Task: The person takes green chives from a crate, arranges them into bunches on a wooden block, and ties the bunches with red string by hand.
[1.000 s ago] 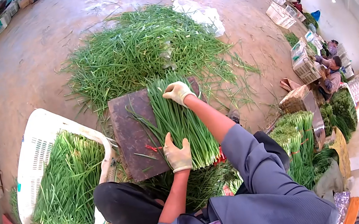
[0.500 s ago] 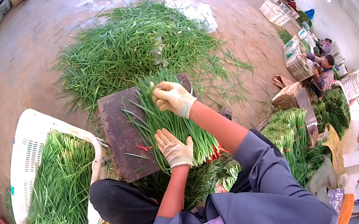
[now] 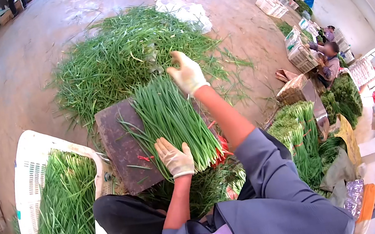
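A layer of long green stalks (image 3: 170, 120) lies on a dark board (image 3: 117, 128), pale ends toward me. My left hand (image 3: 174, 159), gloved, rests flat on the lower left part of the stalks with its fingers spread. Above the upper right edge of the stalks is my right hand (image 3: 187, 74), also gloved, fingers apart and nothing in it. Red ties (image 3: 223, 153) show by the pale ends, and a small red tie (image 3: 145, 158) lies on the board.
Beyond the board a large heap of loose greens (image 3: 122, 53) covers the floor. A white basket (image 3: 23, 181) of greens stands at left. Upright bundles (image 3: 304, 147) stand at right, near a cardboard box (image 3: 298, 91). Farther right, a person (image 3: 330, 63) sits by crates (image 3: 300, 56).
My right hand has let go of the leaf tips it pinched and moved off to the right, opening. My left hand stays on the stalks. The whole view has shifted a little.
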Tool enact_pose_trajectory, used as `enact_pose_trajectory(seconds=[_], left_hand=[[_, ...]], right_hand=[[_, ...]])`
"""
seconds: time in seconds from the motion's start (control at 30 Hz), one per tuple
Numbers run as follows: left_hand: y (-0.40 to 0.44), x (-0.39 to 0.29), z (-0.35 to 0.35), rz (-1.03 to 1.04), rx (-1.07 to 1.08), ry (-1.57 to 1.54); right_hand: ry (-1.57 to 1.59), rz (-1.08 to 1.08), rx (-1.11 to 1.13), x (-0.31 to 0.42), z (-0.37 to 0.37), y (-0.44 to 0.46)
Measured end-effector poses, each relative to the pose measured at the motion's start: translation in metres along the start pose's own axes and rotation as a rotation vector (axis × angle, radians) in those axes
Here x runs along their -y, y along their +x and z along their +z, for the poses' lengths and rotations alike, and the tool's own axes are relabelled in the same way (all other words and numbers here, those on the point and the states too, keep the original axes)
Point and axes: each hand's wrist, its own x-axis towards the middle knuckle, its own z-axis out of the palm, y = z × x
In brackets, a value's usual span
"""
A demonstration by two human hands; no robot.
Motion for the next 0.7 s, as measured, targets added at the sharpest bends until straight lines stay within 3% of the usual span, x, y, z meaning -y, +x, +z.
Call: enact_pose_trajectory(seconds=[0.03, 0.07, 0.13, 0.33, 0.47, 0.53, 0.63, 0.7], left_hand=[[0.0, -0.002, -0.003, -0.005, 0.008, -0.009], [-0.001, -0.003, -0.004, -0.004, 0.017, -0.018], [0.0, -0.003, -0.004, 0.02, -0.013, -0.016], [0.001, -0.005, -0.006, 0.024, -0.008, -0.02], [0.002, -0.006, -0.008, -0.006, 0.029, 0.006], [0.001, -0.005, -0.006, 0.011, 0.015, 0.0], [0.0, -0.006, -0.005, 0.011, 0.013, 0.02], [0.001, -0.007, -0.005, 0.007, 0.008, 0.028]], right_hand=[[0.404, 0.418, 0.264, -0.005, -0.016, -0.005], [0.388, 0.533, 0.352, -0.026, -0.017, -0.017], [0.156, 0.411, 0.313, -0.066, -0.014, -0.042], [-0.255, 0.535, 0.722, -0.097, 0.003, -0.085], [-0.411, 0.595, 0.726, -0.116, 0.031, -0.091], [-0.159, 0.665, 0.601, -0.118, 0.03, -0.09], [0.561, 0.941, 0.41, -0.1, 0.01, -0.081], [0.645, 0.917, 0.339, -0.087, -0.006, -0.066]])
